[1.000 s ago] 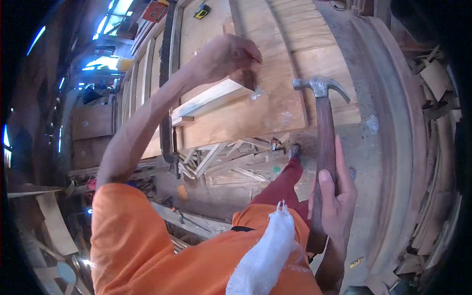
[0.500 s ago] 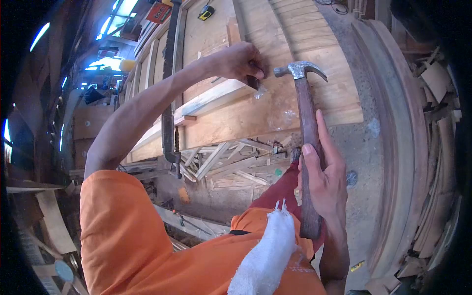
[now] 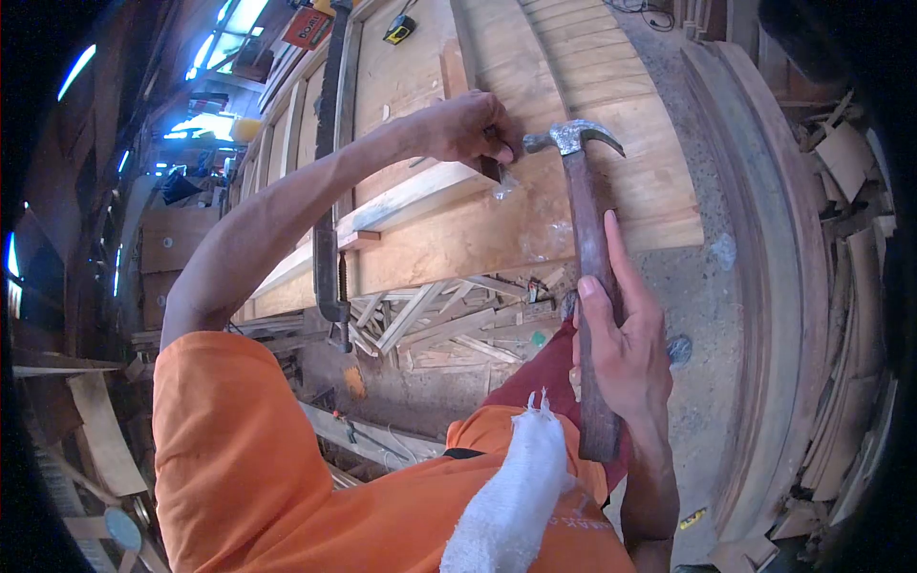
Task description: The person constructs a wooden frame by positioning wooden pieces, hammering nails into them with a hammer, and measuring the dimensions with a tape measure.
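My right hand [image 3: 630, 353] is wrapped round the dark wooden handle of a claw hammer [image 3: 592, 210]. The index finger lies stretched along the handle, and the hammer's claw points right. Its striking face is just right of my left hand [image 3: 475, 129], with a small gap. That hand is closed with the fingers curled in, low over the end of a pale wooden batten [image 3: 430, 186]. Whatever it pinches is hidden by the fingers. A dark end of wood shows just under the fingertips. Below the batten lies a wide wooden panel [image 3: 458, 244].
A long bar clamp [image 3: 326, 258] grips the panel's near edge at the left. A tape measure [image 3: 399, 29] lies at the far side. Wood offcuts [image 3: 411, 320] litter the floor beneath. Long boards [image 3: 764, 239] run along the right. A white cloth [image 3: 511, 487] hangs in front of my orange shirt.
The hammer has shifted slightly left, bringing its face a little nearer my left hand. My left hand stays over the batten's end, nearly still.
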The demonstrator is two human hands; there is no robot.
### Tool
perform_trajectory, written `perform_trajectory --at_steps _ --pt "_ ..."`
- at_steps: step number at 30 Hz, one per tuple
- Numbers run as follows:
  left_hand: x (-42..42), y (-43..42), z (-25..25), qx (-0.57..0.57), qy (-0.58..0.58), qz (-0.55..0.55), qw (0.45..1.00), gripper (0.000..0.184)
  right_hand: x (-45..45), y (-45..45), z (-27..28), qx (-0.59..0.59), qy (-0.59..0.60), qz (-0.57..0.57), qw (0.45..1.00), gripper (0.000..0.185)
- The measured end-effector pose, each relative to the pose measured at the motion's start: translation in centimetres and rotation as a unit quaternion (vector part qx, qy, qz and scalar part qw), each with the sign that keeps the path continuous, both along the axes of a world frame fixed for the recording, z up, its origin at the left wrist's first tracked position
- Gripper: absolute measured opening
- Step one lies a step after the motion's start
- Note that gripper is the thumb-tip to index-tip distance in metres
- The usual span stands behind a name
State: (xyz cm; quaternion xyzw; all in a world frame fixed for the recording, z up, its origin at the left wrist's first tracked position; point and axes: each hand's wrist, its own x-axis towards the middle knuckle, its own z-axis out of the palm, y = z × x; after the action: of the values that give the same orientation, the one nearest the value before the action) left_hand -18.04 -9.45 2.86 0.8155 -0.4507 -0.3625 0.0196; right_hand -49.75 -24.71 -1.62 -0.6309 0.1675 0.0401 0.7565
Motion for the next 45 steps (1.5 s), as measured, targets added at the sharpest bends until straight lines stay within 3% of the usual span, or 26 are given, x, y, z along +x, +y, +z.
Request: perform_trajectory --at_steps 3,6,8,12,18,21,23,24,27,30,32,33,36,37,39,41,42,44,45 --pt "-0.3 -0.1 0.0 0.007 -0.007 0.022 1.0 0.023 0.0 0.1 -1.1 -0.068 -0.053 -0.014 0.996 0.064" --pt "0.2 0.3 -0.9 -0.064 -0.015 -0.016 0.998 0.013 0.0 0.0 -1.0 -0.078 -0.053 0.001 0.996 0.064" --pt "-0.1 -0.1 -0.5 0.034 -0.01 0.031 0.999 0.02 0.0 -0.1 -0.2 -0.038 -0.042 -0.014 0.998 0.064" --pt "0.3 0.2 -0.8 0.022 0.006 0.025 0.999 0.019 0.1 -1.1 1.2 0.014 0.03 -0.001 0.999 0.064" --pt "0.3 0.1 -0.8 -0.032 0.03 -0.004 0.999 0.018 0.4 0.2 -1.7 -0.047 -0.064 -0.034 0.996 0.064" --pt "0.0 -0.6 -0.1 0.06 -0.018 0.012 0.998 0.018 0.4 0.0 -1.9 -0.102 -0.141 -0.037 0.984 0.064" --pt "0.6 0.1 -0.8 0.001 0.058 0.017 0.998 0.02 -0.1 -1.1 0.5 0.048 0.009 -0.049 0.998 0.064" --pt "0.7 0.3 -0.9 0.001 0.058 0.019 0.998 0.02 -0.2 -0.9 0.5 0.048 0.009 -0.047 0.998 0.064" --pt "-0.3 -0.4 0.1 0.003 0.056 0.042 0.998 0.021 -0.2 -0.7 -0.6 0.035 -0.032 -0.106 0.993 0.064" --pt "-0.4 -1.5 0.8 0.087 0.015 0.047 0.995 0.02 0.1 -0.6 -1.8 -0.118 -0.147 -0.011 0.982 0.064" --pt "0.2 -0.3 -0.2 -0.004 0.075 0.011 0.997 0.02 -0.3 -0.7 0.2 0.044 -0.026 -0.073 0.996 0.064" --pt "0.7 0.5 -0.6 -0.004 0.073 0.015 0.997 0.02 -0.4 -0.8 0.0 0.054 -0.05 -0.107 0.992 0.062" --pt "0.8 0.1 -0.8 -0.035 0.068 0.002 0.997 0.014 -0.2 -0.3 0.2 0.018 -0.021 -0.066 0.997 0.062" --pt "0.9 0.0 -0.8 0.011 0.06 0.004 0.998 0.018 -0.2 -0.3 -0.4 0.039 -0.036 0.004 0.999 0.061" --pt "1.4 -0.2 -0.7 0.056 0.048 0.005 0.997 0.024 -0.5 -0.5 -0.3 0.051 -0.022 -0.033 0.998 0.062" --pt "1.0 0.7 0.6 -0.113 0.033 -0.092 0.989 0.031 -0.7 -0.6 0.4 0.092 -0.001 -0.09 0.992 0.063" --pt "0.2 1.9 1.3 -0.112 0.032 -0.087 0.989 0.031 -0.8 -1.1 0.7 0.093 0.0 -0.085 0.992 0.063" --pt "-3.4 4.2 4.1 -0.199 -0.094 0.137 0.966 0.057 -1.1 -2.4 1.0 0.139 0.007 -0.139 0.981 0.066" --pt "-4.4 6.4 3.9 -0.192 -0.152 0.132 0.96 0.068 -1.1 -2.7 1.0 0.139 0.002 -0.139 0.981 0.066"
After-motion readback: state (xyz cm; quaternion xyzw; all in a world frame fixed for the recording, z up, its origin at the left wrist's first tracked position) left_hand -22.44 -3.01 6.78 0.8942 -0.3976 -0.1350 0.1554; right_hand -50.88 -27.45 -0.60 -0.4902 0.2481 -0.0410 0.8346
